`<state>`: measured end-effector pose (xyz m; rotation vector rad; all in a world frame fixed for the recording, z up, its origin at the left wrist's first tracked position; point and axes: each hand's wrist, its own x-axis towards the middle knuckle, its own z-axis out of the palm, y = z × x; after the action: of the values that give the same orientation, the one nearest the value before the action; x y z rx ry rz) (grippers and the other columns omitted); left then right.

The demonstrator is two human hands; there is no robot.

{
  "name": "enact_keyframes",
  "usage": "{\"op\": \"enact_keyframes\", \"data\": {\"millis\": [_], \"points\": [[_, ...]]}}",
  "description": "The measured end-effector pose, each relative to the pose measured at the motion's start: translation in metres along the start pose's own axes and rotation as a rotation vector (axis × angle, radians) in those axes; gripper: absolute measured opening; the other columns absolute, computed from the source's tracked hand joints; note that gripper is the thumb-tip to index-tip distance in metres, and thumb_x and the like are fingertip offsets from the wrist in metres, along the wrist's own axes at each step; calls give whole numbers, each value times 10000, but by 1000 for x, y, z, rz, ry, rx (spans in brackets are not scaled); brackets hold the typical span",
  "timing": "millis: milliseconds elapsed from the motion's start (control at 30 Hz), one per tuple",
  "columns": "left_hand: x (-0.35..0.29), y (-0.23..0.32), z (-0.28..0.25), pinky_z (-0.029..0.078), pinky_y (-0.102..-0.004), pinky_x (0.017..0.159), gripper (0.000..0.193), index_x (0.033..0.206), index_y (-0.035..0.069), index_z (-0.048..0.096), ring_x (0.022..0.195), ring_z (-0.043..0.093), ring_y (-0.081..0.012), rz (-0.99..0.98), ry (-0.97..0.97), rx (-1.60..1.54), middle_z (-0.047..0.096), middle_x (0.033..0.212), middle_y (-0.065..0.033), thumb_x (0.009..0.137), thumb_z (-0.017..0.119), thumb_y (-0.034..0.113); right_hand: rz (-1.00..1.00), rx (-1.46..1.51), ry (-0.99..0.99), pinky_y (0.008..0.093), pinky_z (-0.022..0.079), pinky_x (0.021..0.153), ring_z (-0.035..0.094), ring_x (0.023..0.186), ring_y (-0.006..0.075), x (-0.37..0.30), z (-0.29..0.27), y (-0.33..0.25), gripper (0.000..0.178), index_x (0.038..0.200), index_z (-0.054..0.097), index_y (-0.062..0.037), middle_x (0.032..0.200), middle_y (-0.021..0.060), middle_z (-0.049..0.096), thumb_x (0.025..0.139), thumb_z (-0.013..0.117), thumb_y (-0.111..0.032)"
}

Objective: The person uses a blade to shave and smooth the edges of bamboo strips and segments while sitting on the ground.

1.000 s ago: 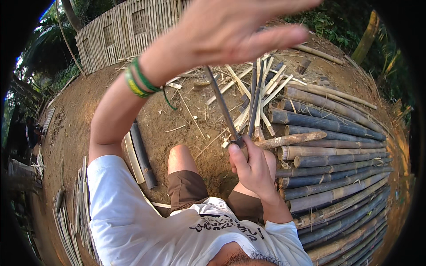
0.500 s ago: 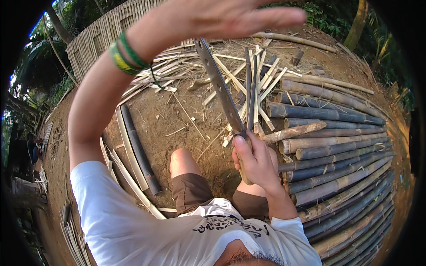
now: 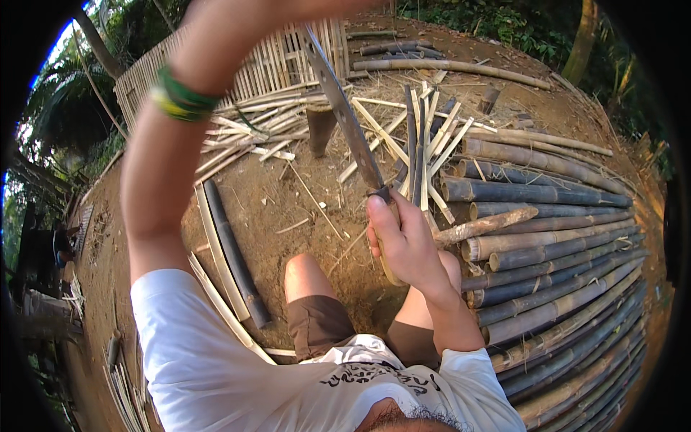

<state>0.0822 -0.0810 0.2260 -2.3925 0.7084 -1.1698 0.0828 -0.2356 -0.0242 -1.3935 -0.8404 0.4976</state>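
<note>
- Out in the open, on dirt ground (image 3: 270, 237), with a slatted screen (image 3: 277, 65) beyond the right hand (image 3: 407, 241).
- Gripping a long knife (image 3: 348, 122) by its handle in that hand, tilted up and away.
- Raised leftward of it: the left hand (image 3: 317, 9), mostly cut off; cannot tell whether open or closed.
- Apparently split already: pale strips (image 3: 452, 147) ahead of the right hand.
- Seemingly not yet split: round poles (image 3: 561, 302) to its right.

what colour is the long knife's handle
Yellowish tan where the handle shows past the right hand, best seen in the head view.
</note>
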Motion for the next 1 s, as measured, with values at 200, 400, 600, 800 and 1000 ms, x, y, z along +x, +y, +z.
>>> {"op": "enact_keyframes", "data": {"millis": [200, 400, 600, 800, 1000], "points": [[-8, -17, 31, 140, -491, 1258, 746, 1592, 143, 305, 1532, 216, -310, 116, 29, 21, 318, 1625, -138, 1044, 183, 635, 55, 65, 58, 308, 420, 504, 535, 509, 128, 6, 9, 15, 372, 967, 606, -5, 597, 15, 554, 1034, 563, -369], [-123, -64, 170, 140, -488, 1273, 728, 1614, 262, 223, 1559, 144, -244, -117, -437, -84, 289, 1650, -32, 1021, 118, 670, 113, -54, -18, 336, 429, 520, 545, 516, 157, 14, 19, 22, 458, 916, 608, 9, 590, 38, 546, 1032, 541, -428], [-70, -53, 17, 351, -385, 1147, 688, 1540, 9, 357, 1375, 480, -279, -447, 445, -653, 505, 1486, -190, 1072, 418, 510, 16, -78, 82, 380, 423, 534, 555, 530, 197, 57, 26, 51, 528, 839, 593, 7, 603, 57, 541, 1024, 531, -484], [-237, 129, 69, 308, -492, 1190, 875, 1521, -5, 396, 1434, 412, -326, -1335, 67, -826, 485, 1493, -208, 1037, 136, 675, -56, 289, 7, 325, 475, 524, 550, 537, 152, 103, 73, 51, 462, 977, 484, -46, 667, -4, 552, 1067, 439, -498], [-264, 131, 102, 539, -311, 748, 586, 1310, -40, 605, 882, 662, -159, -1376, 17, -222, 723, 1015, -119, 980, 668, 440, -103, 485, -371, 469, 389, 1096, 526, 1235, 370, 134, 89, 57, 898, 1256, 540, 107, 1179, 262, 600, 1015, 259, -711]]}}
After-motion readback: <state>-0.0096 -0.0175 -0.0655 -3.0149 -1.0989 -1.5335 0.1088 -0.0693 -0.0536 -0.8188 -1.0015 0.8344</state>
